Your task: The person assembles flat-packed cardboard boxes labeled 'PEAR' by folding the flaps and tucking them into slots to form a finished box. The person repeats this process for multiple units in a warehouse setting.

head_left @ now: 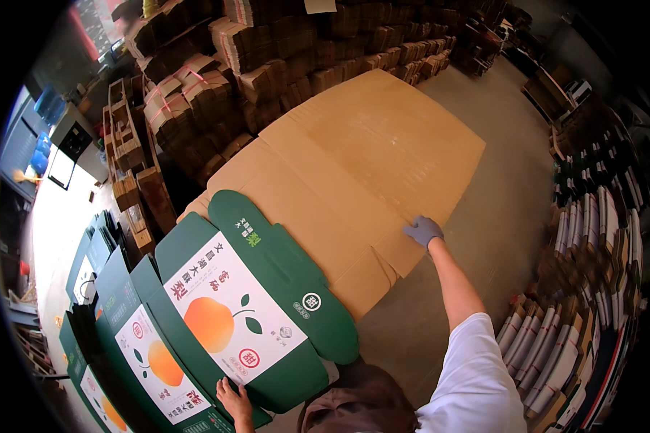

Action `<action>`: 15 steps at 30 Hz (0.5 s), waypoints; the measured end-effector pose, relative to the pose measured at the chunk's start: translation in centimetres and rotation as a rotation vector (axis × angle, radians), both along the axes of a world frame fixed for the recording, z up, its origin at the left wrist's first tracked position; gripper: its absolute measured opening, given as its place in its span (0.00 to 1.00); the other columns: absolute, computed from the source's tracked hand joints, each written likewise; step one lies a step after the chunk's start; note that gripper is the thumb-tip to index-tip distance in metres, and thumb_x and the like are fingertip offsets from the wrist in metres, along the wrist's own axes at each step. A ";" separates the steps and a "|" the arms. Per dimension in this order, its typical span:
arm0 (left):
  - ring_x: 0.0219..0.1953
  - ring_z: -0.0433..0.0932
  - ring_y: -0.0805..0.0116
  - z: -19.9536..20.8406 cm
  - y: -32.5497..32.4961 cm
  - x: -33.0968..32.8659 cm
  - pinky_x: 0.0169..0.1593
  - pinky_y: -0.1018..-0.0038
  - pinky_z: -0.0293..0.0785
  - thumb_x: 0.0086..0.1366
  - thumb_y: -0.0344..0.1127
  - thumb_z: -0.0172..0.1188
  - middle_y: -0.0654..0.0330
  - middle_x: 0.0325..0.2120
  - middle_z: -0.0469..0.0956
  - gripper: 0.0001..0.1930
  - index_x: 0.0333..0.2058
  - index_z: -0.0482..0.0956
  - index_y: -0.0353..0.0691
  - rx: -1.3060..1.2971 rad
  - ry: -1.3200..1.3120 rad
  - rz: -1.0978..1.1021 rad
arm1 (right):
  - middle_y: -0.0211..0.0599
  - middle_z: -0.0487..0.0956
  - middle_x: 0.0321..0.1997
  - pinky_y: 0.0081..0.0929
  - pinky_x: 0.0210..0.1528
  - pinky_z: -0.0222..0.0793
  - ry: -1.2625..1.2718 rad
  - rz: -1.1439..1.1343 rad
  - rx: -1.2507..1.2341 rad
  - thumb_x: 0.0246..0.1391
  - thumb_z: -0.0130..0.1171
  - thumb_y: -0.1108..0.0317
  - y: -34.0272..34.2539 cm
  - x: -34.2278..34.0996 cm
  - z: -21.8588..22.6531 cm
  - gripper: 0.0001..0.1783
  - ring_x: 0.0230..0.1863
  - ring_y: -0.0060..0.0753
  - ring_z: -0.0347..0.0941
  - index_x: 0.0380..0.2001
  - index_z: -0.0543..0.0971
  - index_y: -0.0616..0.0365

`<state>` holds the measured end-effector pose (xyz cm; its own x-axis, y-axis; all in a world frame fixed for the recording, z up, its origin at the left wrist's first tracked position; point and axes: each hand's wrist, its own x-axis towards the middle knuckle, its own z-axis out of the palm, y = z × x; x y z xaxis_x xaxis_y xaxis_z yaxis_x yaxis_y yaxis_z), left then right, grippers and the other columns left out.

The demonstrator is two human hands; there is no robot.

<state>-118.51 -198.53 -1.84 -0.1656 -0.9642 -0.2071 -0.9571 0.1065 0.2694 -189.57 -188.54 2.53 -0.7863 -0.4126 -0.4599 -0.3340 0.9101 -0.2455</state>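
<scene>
A large flattened brown cardboard sheet [325, 187] slants across the middle, with fold lines and a glossy far panel. My right hand [424, 231], in a grey glove, closes on its right edge near a cut flap. Overlapping the sheet's near left side is a flat green printed carton [282, 281], with a white panel showing an orange-yellow fruit. My bare left hand [233, 401] rests at the carton's near edge, fingers apart. Beside it lies another green carton panel [148, 353] with a similar fruit print.
Bundled brown cardboard stacks [267, 65] rise at the back, with wooden pallets [126, 173] on the left. More green cartons [94, 252] stand at the far left. Rows of bundled flat cartons [542, 353] line the right side. Grey floor [498, 187] shows between them and the sheet.
</scene>
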 end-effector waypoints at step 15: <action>0.49 0.74 0.50 -1.8 -2.0 3.5 0.53 0.58 0.70 0.60 0.37 0.63 0.50 0.47 0.74 0.23 0.52 0.71 0.36 -0.058 0.338 0.120 | 0.38 0.76 0.26 0.31 0.32 0.67 0.009 0.365 -0.430 0.52 0.60 0.57 -2.8 12.2 25.9 0.18 0.28 0.26 0.69 0.30 0.77 0.65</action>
<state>-114.96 -200.56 -3.64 -0.1008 -0.9894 -0.1046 -0.8214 0.0234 0.5699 -177.42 -191.33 28.39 -0.5606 -0.8072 -0.1846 -0.6119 0.5540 -0.5645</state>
